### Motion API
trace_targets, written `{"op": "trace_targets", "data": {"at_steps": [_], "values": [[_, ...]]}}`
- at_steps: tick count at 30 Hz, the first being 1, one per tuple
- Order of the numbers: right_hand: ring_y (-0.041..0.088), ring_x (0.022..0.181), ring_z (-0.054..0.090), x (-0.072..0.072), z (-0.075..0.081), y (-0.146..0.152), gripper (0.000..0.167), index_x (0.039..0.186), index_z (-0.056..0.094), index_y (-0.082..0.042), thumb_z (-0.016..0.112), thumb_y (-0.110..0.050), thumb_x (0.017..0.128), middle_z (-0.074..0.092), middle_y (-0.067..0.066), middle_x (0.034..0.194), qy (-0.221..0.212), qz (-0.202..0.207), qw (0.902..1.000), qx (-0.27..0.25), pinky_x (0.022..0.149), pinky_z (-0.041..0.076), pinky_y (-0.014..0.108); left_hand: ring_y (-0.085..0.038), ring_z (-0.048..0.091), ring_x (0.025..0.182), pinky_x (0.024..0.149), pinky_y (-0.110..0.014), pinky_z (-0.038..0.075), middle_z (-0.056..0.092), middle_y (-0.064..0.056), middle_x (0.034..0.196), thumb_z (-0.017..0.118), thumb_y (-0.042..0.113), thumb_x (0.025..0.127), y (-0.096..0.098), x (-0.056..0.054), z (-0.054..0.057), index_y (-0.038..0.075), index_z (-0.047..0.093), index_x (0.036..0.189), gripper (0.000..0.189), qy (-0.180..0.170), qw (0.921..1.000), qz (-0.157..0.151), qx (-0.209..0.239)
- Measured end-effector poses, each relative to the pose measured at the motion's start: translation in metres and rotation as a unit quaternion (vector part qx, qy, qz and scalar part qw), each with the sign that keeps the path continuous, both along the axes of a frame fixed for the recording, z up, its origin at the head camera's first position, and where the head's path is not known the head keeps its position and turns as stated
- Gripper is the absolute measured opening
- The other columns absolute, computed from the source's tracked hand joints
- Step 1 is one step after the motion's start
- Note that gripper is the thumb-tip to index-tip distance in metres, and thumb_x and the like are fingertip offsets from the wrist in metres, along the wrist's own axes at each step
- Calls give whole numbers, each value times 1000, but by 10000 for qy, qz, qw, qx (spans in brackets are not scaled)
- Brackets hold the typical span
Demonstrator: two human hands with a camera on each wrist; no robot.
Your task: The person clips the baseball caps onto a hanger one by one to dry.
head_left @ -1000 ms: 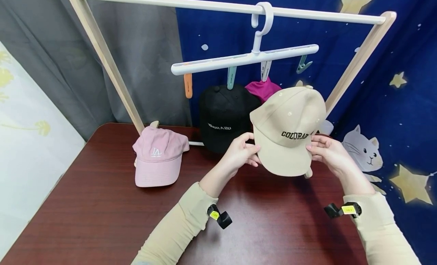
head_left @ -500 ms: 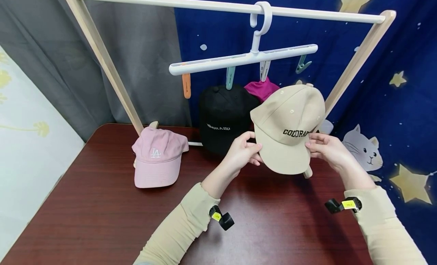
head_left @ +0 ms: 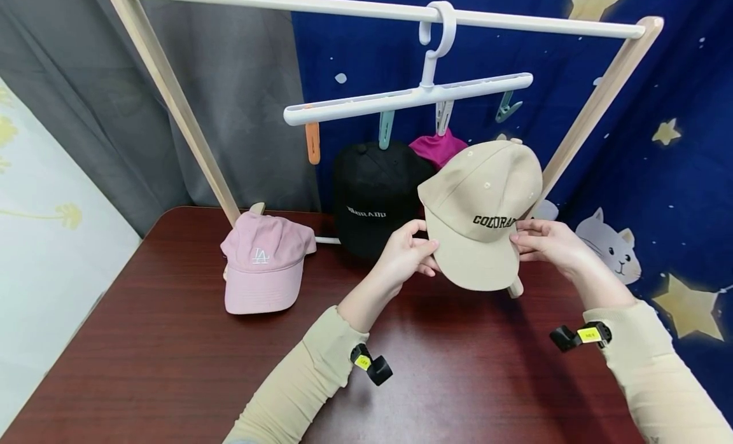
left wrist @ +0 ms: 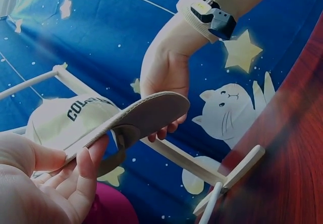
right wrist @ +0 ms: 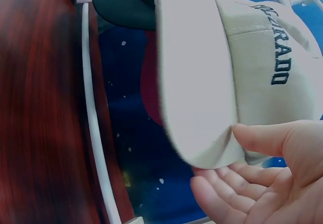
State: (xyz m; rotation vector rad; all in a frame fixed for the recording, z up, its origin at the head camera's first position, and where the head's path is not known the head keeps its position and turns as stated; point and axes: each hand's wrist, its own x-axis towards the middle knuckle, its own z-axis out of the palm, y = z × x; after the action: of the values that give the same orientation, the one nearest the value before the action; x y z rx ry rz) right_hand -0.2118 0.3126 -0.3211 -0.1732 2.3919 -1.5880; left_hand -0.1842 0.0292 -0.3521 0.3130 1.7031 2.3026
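A beige baseball cap (head_left: 481,202) lettered COLORADO is held up above the table, its brim toward me. My left hand (head_left: 408,256) pinches the brim's left edge between thumb and fingers, which the left wrist view shows from the side. On the other side my right hand (head_left: 546,243) pinches the brim's right corner, thumb on top in the right wrist view. Behind, a black cap (head_left: 378,196) hangs from a teal clip (head_left: 386,129) on the white hanger (head_left: 409,100). A magenta cap (head_left: 439,148), partly hidden by the beige one, hangs from a white clip (head_left: 443,117).
A pink cap (head_left: 268,263) with LA lettering sits at the left by the rack's wooden leg (head_left: 177,107). The hanger hooks over the white rail (head_left: 275,2). An orange clip (head_left: 312,143) and another teal clip (head_left: 507,107) hang from it without caps.
The beige cap has risen very slightly in both hands. My right forearm has swung a little outward to the right. The hanging caps stay almost in place.
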Motion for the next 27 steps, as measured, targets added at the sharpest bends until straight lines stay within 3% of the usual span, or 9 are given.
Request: {"op": "trace_targets", "data": {"at_steps": [9, 14, 17, 21, 24, 27], "values": [[3, 78, 64, -2, 17, 1, 53, 133, 29, 24, 49, -11, 99, 62, -15, 88, 252, 41, 9991, 327, 68, 54, 23, -21, 63, 55, 48, -25, 50, 65, -14, 75, 54, -6, 94, -2, 1, 1, -3, 50, 111, 18, 42, 10000, 81, 3], [-1, 73, 64, -4, 31, -1, 44, 129, 35, 22, 46, -10, 100, 62, -20, 82, 811, -315, 9951, 462, 64, 54, 21, -22, 63, 55, 47, -25, 50, 64, -14, 74, 54, -6, 94, -2, 1, 0, -3, 50, 111, 18, 25, 9999, 123, -7], [-4, 69, 63, -4, 42, -2, 37, 124, 43, 18, 49, -10, 99, 62, -23, 78, 1354, -788, 9859, 590, 60, 52, 17, -19, 62, 53, 47, -24, 50, 64, -13, 74, 53, -6, 94, -2, 1, 0, -3, 49, 111, 18, 9, 9999, 124, 1], [-5, 70, 62, -4, 58, -5, 35, 122, 53, 10, 54, -15, 98, 62, -25, 79, 1984, -1508, 9644, 889, 60, 50, 14, -17, 61, 52, 47, -24, 50, 64, -14, 74, 53, -6, 94, -2, 2, 0, -3, 50, 112, 19, 7, 9999, 113, 5], [-4, 76, 61, -6, 70, -8, 37, 125, 56, 6, 55, -19, 98, 63, -19, 89, 2199, -1861, 9522, 1018, 63, 49, 12, -18, 62, 52, 47, -24, 50, 65, -14, 75, 54, -6, 94, -2, 3, 0, -3, 50, 112, 19, 13, 9999, 118, -10], [1, 84, 61, -10, 82, -11, 38, 128, 57, 1, 54, -21, 98, 65, -7, 103, 2285, -1978, 9473, 1059, 66, 48, 10, -18, 62, 53, 47, -24, 50, 65, -14, 76, 54, -6, 94, -1, 4, 0, -2, 50, 111, 18, 29, 9999, 118, -25]]}}
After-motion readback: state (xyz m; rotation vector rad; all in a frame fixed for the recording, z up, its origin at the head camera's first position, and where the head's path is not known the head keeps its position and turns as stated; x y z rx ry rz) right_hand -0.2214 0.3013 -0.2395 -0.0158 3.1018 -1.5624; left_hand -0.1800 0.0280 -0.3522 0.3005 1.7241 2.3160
